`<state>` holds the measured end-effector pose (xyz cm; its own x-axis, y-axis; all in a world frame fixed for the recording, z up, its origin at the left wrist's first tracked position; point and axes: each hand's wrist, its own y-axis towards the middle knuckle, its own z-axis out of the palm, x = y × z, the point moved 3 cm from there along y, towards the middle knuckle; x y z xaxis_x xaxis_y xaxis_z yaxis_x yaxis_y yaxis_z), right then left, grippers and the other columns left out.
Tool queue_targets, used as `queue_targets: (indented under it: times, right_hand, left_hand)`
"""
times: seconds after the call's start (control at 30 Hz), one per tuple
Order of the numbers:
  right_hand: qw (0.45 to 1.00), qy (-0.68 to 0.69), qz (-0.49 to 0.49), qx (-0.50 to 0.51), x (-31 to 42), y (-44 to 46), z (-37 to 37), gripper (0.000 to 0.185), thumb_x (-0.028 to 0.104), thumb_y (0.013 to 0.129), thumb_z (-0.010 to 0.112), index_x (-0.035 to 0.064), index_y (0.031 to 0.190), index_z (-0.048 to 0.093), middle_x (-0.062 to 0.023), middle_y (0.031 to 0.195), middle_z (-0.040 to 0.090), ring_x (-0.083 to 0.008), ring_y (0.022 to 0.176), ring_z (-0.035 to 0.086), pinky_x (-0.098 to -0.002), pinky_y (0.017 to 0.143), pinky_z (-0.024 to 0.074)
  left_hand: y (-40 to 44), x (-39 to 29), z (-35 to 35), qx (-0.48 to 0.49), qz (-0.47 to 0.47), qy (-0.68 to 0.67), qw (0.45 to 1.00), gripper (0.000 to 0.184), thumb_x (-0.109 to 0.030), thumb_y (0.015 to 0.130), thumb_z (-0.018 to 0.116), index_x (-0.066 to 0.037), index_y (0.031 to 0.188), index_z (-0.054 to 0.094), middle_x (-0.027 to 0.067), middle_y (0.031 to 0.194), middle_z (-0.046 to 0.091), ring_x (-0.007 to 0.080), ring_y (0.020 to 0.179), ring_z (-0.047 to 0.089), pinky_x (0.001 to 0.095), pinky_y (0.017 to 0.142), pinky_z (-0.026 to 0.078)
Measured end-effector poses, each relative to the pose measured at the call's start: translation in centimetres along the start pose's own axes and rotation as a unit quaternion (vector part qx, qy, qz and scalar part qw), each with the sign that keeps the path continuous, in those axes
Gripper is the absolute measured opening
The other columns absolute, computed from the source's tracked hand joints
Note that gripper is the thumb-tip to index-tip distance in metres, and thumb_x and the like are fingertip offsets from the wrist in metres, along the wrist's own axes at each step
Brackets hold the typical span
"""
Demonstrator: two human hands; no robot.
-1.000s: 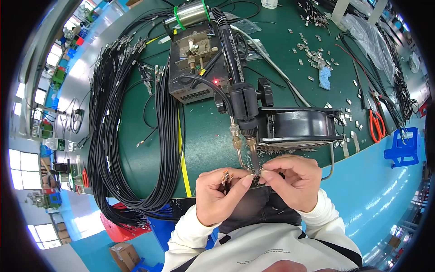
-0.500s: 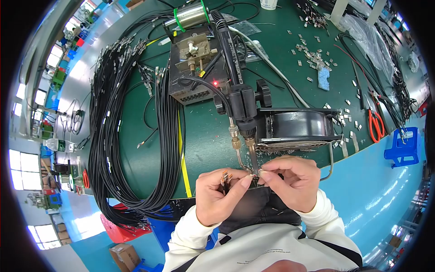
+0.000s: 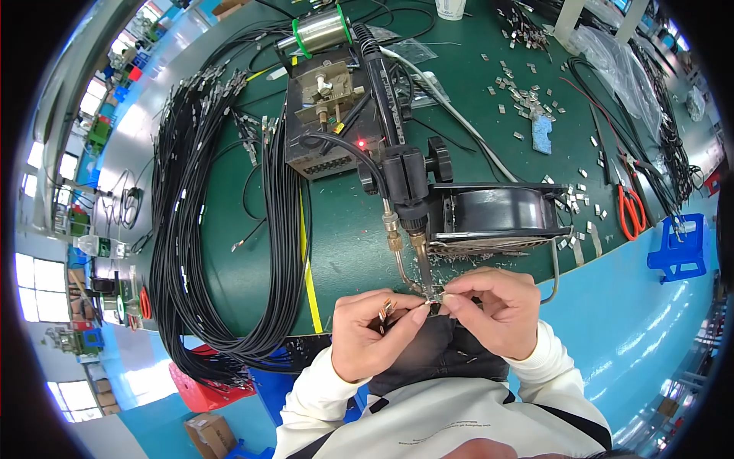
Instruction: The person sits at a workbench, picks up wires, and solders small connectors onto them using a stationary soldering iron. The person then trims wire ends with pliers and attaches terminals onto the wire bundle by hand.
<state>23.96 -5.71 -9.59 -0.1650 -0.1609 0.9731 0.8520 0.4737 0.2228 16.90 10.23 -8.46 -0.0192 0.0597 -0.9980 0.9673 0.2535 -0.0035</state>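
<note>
My left hand is closed in a pinch, with several thin black cables with bare copper-coloured ends standing out of its curled fingers. Its thumb and forefinger tips hold a small metal connector piece directly under the hot tip of the soldering iron. Opposite, my right hand pinches close to that same piece; whatever sits between its fingertips is too small to make out. A bent metal solder-feed tube comes down beside the iron, its end near my left fingertips.
Behind the iron stand its black clamp, a control box with a solder spool, and a black fan. Bundled black cables hang over the left edge. Loose metal connectors, a blue sponge and red-handled pliers lie right.
Both hands have shifted slightly, staying under the iron tip. The cable ends in my left hand have tilted to the right. My right fingertips sit a little lower and further right.
</note>
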Motion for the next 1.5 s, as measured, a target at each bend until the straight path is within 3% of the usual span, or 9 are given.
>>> queue_targets:
  times: [0.13,0.27,0.6,0.93,1.13,1.3,1.5]
  right_hand:
    - [0.998,-0.039,-0.044,0.019,0.3,-0.1,-0.5,0.021,-0.012,0.071,0.068,-0.0052,0.091,0.067,-0.0096,0.082,0.068,-0.0151,0.060,0.058,-0.0227,0.055,0.0465]
    - [0.939,-0.211,-0.237,0.130,2.0,0.3,-0.8,0.029,-0.010,0.068,0.068,-0.0038,0.096,0.067,-0.0110,0.083,0.066,-0.0190,0.063,0.061,-0.0253,0.056,0.0482]
    - [0.875,-0.339,-0.257,0.230,3.5,-0.5,-1.2,0.027,-0.006,0.069,0.067,-0.0023,0.095,0.066,-0.0092,0.086,0.066,-0.0207,0.062,0.060,-0.0266,0.054,0.0484]
    - [0.860,-0.356,-0.262,0.255,3.8,-0.3,-1.3,0.023,-0.005,0.069,0.066,-0.0023,0.091,0.064,-0.0088,0.084,0.066,-0.0205,0.062,0.060,-0.0271,0.054,0.0487]
    - [0.870,-0.366,-0.263,0.198,3.2,-0.9,-1.0,0.023,-0.005,0.069,0.067,-0.0022,0.092,0.064,-0.0091,0.083,0.066,-0.0201,0.061,0.060,-0.0268,0.053,0.0487]
    - [0.909,-0.294,-0.237,0.175,2.4,-0.8,-1.1,0.026,-0.005,0.067,0.068,-0.0023,0.093,0.066,-0.0093,0.083,0.066,-0.0198,0.061,0.060,-0.0255,0.053,0.0481]
    - [0.974,-0.145,-0.118,0.128,1.7,-0.4,-1.1,0.027,-0.010,0.070,0.067,-0.0037,0.096,0.066,-0.0111,0.085,0.067,-0.0183,0.063,0.060,-0.0247,0.054,0.0479]
  left_hand:
    - [-0.1,0.3,0.0,0.026,0.055,0.004,0.998,0.006,0.006,0.076,0.067,0.005,0.082,0.069,0.0026,0.058,0.056,0.0086,0.048,0.036,0.0214,0.045,0.028]
    - [-0.2,0.4,0.0,0.094,0.047,0.008,0.994,0.006,0.006,0.075,0.067,0.004,0.080,0.069,0.0026,0.058,0.056,0.0088,0.047,0.035,0.0218,0.044,0.027]
    - [-0.2,0.2,0.3,0.159,0.038,0.037,0.986,0.005,0.008,0.072,0.066,0.003,0.074,0.069,0.0011,0.056,0.053,0.0069,0.045,0.031,0.0206,0.043,0.022]
    - [-0.2,0.2,0.4,0.166,0.038,0.030,0.985,0.006,0.008,0.072,0.066,0.003,0.074,0.069,0.0013,0.057,0.054,0.0065,0.045,0.032,0.0202,0.043,0.022]
    - [-0.3,0.3,0.5,0.140,0.043,0.027,0.989,0.006,0.008,0.072,0.066,0.003,0.075,0.070,0.0020,0.057,0.055,0.0075,0.046,0.033,0.0210,0.043,0.024]
    - [-0.3,0.3,0.4,0.103,0.043,0.018,0.994,0.007,0.007,0.072,0.066,0.004,0.077,0.070,0.0027,0.057,0.055,0.0087,0.047,0.035,0.0219,0.044,0.026]
    - [-0.3,0.4,0.3,0.082,0.058,0.014,0.995,0.009,0.006,0.076,0.068,0.003,0.084,0.072,0.0034,0.059,0.057,0.0091,0.047,0.037,0.0216,0.045,0.028]
